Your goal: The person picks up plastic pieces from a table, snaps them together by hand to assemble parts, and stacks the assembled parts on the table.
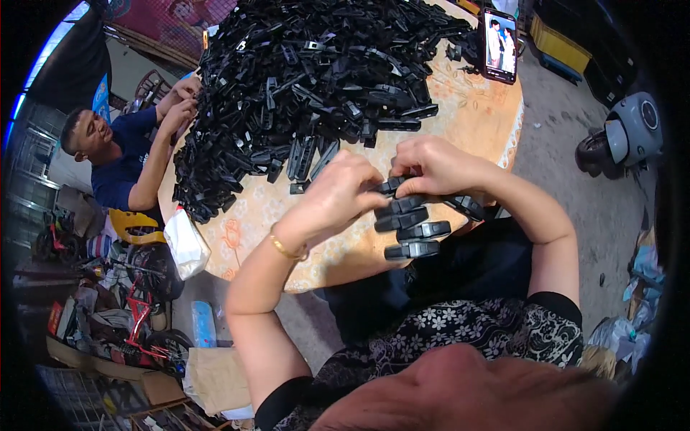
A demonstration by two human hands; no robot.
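Note:
My left hand [339, 188] and my right hand [430, 169] meet over the near edge of the round table. Both are closed, their fingertips pinching one small black plastic piece [390, 185] between them. Fingers hide most of it, so its exact kind does not show. Just below my hands, several similar black pieces lie in a row, the nearest black piece [412, 249] at the table's edge. Another black piece [466, 207] rests under my right wrist. Beyond my hands rises a big heap of loose black plastic parts [316, 86].
The tabletop [474, 118] has a flowered cover. A phone [500, 47] showing a picture stands at the far right edge. On the left, a co-worker [118, 154] handles parts at the heap. A white plastic bag [186, 244] hangs at the left edge. A grey scooter [629, 133] stands right.

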